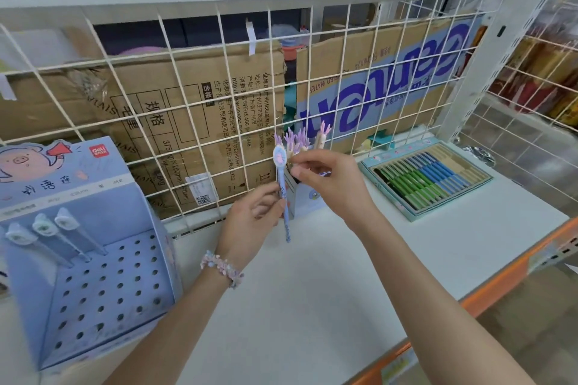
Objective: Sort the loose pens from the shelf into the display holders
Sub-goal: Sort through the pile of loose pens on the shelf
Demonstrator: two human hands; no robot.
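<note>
Both forearms are bare, with no sleeves in view. The left hand [250, 216] has a bracelet [222, 272] at its wrist, a band of small chunky beads in pale pink, white and lilac. The right hand [328, 178] wears nothing.

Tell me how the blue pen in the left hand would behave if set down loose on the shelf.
The blue pen looks slim and round, so it would probably roll on the flat shelf. Its oval topper might stop the roll. It seems light: the left hand holds it with fingertips.
</note>
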